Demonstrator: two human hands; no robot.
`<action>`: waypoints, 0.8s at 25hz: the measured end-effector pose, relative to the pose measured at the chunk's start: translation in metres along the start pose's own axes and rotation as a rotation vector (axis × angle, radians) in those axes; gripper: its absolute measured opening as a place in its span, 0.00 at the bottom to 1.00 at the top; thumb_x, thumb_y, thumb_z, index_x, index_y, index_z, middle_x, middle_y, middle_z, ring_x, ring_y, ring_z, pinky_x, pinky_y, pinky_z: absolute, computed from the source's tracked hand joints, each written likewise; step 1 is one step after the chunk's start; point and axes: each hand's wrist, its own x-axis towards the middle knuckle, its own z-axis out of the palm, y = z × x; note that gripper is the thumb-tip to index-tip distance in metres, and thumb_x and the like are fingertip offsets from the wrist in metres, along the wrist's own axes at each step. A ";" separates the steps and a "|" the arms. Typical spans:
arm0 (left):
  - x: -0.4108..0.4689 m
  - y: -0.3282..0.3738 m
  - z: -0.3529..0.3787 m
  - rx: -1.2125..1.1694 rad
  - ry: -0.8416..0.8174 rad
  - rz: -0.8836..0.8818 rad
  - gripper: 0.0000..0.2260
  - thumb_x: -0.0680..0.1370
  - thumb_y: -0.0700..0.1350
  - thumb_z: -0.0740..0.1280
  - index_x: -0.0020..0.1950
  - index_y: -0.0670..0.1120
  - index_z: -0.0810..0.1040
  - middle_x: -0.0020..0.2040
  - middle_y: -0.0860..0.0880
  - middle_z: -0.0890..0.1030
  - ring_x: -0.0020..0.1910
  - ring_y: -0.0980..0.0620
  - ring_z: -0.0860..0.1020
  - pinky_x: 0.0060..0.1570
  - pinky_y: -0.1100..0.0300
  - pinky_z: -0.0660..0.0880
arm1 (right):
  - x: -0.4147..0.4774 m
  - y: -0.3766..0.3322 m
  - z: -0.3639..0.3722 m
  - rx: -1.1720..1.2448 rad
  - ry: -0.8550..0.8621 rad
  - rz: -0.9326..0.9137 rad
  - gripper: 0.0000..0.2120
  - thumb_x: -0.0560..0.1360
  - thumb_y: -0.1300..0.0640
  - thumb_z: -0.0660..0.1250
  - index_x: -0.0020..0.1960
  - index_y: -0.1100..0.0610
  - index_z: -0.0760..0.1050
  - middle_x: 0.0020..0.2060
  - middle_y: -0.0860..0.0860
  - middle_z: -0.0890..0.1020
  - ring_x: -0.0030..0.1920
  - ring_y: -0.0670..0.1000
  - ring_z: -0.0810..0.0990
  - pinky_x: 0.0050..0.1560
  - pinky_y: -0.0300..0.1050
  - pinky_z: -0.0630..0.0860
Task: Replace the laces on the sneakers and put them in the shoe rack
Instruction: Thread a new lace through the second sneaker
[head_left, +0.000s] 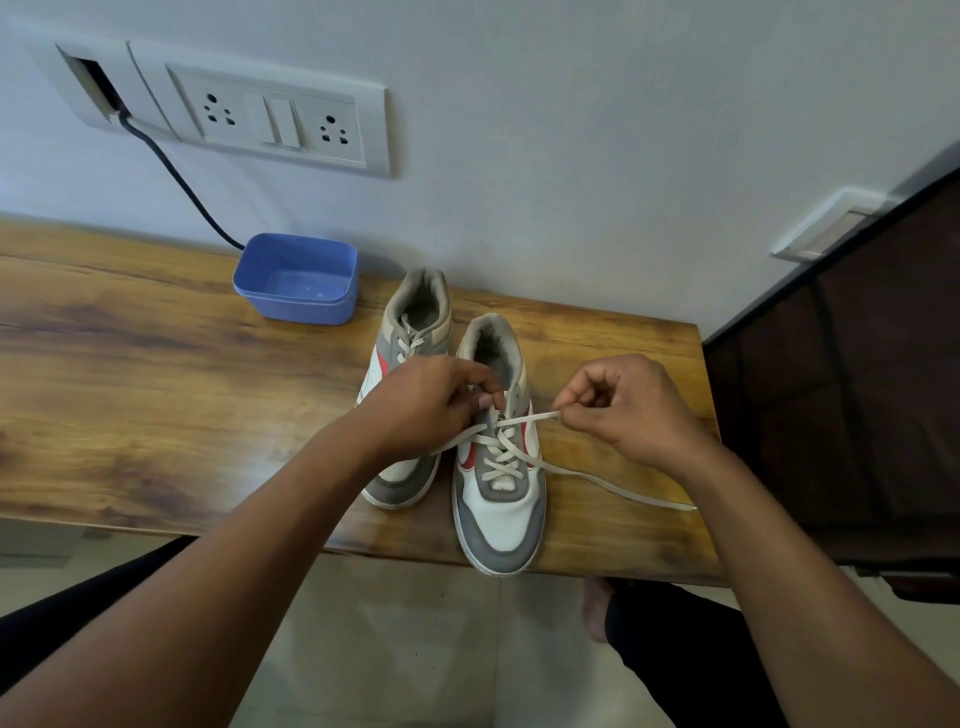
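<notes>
Two bare forearms are extended from the lower edge of the view over a tiled floor (389, 649). Left hand (421, 402): fingers (480, 387) are curled and pinched at the upper eyelets of the nearer sneaker (501, 525). Right hand (628, 408): fingers are curled, and a stretch of the white lace (613, 486) is pinched and held taut just right of that shoe; a loose end is trailed rightward across the wooden worktop (156, 364). The second sneaker (423, 306), already laced, is stood just beside the first, to its left, both toes toward the front edge. A blue plastic tub (296, 283) is placed near the wall, under a socket panel (280, 122) and a dark cable (176, 176).
</notes>
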 end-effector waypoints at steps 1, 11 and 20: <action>0.000 0.000 0.000 0.006 0.000 0.000 0.08 0.82 0.47 0.66 0.54 0.57 0.84 0.35 0.60 0.79 0.33 0.66 0.75 0.32 0.67 0.64 | 0.000 0.002 -0.003 0.001 -0.005 0.013 0.07 0.71 0.61 0.80 0.42 0.50 0.86 0.36 0.42 0.86 0.36 0.39 0.80 0.39 0.38 0.77; 0.000 0.000 0.001 0.006 -0.002 -0.013 0.07 0.82 0.47 0.66 0.53 0.57 0.83 0.33 0.58 0.78 0.32 0.63 0.75 0.32 0.64 0.63 | -0.007 -0.003 0.000 -0.001 -0.070 -0.008 0.07 0.72 0.59 0.79 0.45 0.48 0.85 0.38 0.43 0.86 0.39 0.42 0.83 0.41 0.42 0.80; 0.001 -0.001 0.002 -0.007 0.001 -0.014 0.07 0.82 0.47 0.66 0.54 0.57 0.83 0.31 0.59 0.76 0.32 0.64 0.74 0.32 0.64 0.63 | -0.009 -0.005 -0.004 -0.023 -0.029 0.008 0.06 0.73 0.57 0.79 0.46 0.48 0.85 0.38 0.44 0.85 0.38 0.39 0.81 0.39 0.39 0.79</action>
